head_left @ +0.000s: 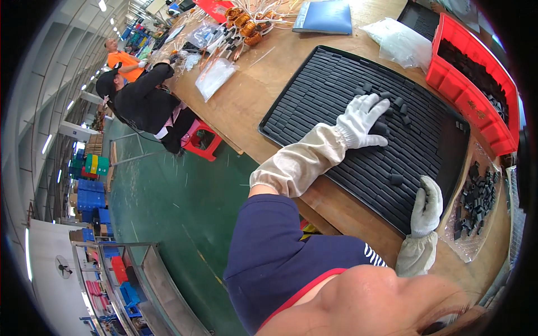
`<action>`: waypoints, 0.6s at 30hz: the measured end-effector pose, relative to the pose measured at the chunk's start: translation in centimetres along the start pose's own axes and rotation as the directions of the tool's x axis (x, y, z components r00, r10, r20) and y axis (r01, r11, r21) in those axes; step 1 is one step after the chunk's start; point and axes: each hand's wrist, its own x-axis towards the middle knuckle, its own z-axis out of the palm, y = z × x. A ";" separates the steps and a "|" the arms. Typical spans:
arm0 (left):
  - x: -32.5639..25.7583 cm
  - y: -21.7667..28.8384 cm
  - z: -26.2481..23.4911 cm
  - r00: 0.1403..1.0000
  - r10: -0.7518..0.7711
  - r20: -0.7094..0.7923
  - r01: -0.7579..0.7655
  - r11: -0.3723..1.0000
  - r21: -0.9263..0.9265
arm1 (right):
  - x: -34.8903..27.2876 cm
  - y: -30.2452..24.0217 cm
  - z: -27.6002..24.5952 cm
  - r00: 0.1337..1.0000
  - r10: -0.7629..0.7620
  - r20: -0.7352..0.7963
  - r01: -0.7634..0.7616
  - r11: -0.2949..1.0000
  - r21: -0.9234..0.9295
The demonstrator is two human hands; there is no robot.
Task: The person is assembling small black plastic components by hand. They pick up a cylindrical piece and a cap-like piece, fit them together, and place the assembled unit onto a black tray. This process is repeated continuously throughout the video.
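Observation:
A black tray (330, 73) lies on the table, lined with rows of small black cylindrical pieces. My left hand (361, 120), in a white glove, reaches over its middle with fingers spread. Loose black pieces (399, 102) are scattered around those fingertips, some partly hidden beneath them. One more loose piece (396, 179) sits on the rows nearer my right hand (427, 207). That hand, also gloved, rests at the tray's near right edge, its fingers extended and slightly curved. Nothing shows in its grasp. Beige sleeve covers (305, 159) reach up both forearms.
A red bin (468, 92) of black pieces stands at the right. Below it, more pieces (476, 196) lie on bubble wrap. A blue folder (323, 17), a white plastic bag (398, 42) and copper coils (246, 25) lie farther back. Two people work along the table at left.

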 end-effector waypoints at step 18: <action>3.6 -0.7 -0.5 0.930 0.055 -0.362 -0.087 0.993 -0.073 | 0.1 0.0 -0.1 1.000 -0.025 -0.008 0.025 1.000 -0.008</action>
